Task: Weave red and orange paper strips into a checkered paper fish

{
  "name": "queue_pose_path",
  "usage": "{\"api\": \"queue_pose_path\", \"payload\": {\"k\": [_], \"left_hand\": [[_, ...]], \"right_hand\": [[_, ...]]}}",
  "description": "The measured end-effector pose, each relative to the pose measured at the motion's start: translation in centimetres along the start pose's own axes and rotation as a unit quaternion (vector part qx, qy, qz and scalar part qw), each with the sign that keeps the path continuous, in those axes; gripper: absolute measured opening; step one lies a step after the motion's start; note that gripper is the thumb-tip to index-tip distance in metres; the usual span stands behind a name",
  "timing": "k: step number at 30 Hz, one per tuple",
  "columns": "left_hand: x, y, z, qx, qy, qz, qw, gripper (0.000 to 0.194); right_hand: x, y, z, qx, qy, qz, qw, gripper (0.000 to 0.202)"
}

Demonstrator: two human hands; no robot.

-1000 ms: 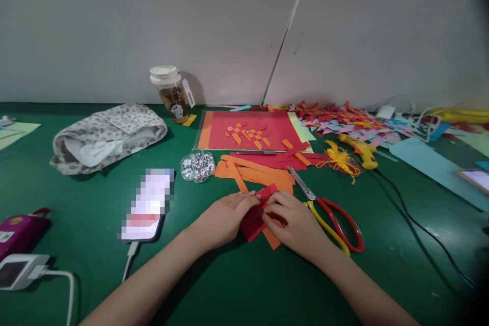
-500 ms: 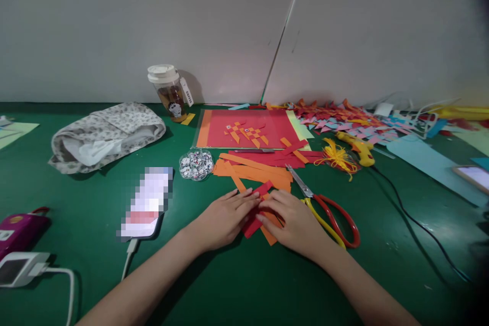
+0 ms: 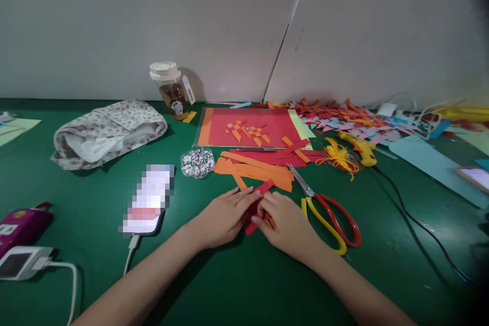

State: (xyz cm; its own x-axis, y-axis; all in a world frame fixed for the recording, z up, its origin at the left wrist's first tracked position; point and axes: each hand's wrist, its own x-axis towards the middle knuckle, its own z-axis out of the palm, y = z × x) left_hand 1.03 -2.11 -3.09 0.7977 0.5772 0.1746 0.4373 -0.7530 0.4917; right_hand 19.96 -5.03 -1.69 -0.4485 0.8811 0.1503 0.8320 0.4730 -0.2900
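Note:
My left hand [image 3: 225, 216] lies over a red paper strip [image 3: 264, 186], its fingers stretched out and pressing on it. The fingers of my right hand [image 3: 284, 216] are curled in a pinch on an orange paper strip [image 3: 272, 221] that crosses the red one. Most of that orange strip is hidden under the hand. Just right of this hand lie scissors [image 3: 319, 209] with one red and one yellow handle, blades apart. Beyond my fingers, loose orange strips [image 3: 260, 170] and red strips [image 3: 275, 156] are heaped together.
Behind the strips, woven paper fish [image 3: 252, 131] rest on a red sheet [image 3: 217, 117]. A bag of googly eyes [image 3: 197, 163], a phone [image 3: 147, 204] on a cable and a lidded cup [image 3: 171, 94] stand left. Yellow string [image 3: 338, 155] and a yellow glue gun [image 3: 359, 147] lie right.
My right hand's fingers have curled in, and the orange strip's near end, which stuck out toward me, is now mostly out of sight. My left hand stays in place.

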Motion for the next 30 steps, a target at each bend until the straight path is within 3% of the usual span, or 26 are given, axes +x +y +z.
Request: {"api": "queue_pose_path", "payload": {"k": [9,16,22,30], "left_hand": [[0.1,0.5,-0.5,-0.006,-0.007,-0.009,1.0,0.054],[0.1,0.4,-0.7,0.011,-0.028,0.015,0.999,0.046],[0.0,0.4,-0.7,0.042,-0.035,0.032,0.998,0.042],[0.0,0.4,-0.7,0.057,-0.044,0.033,0.997,0.044]], "right_hand": [[0.0,1.2,-0.9,0.103,0.015,0.064,0.993,0.018],[-0.1,3.0,-1.1,0.021,0.055,0.142,0.988,0.018],[-0.2,3.0,-0.8,-0.001,0.08,0.114,0.99,0.015],[-0.2,2.9,-1.0,0.013,0.063,0.12,0.991,0.011]]}}
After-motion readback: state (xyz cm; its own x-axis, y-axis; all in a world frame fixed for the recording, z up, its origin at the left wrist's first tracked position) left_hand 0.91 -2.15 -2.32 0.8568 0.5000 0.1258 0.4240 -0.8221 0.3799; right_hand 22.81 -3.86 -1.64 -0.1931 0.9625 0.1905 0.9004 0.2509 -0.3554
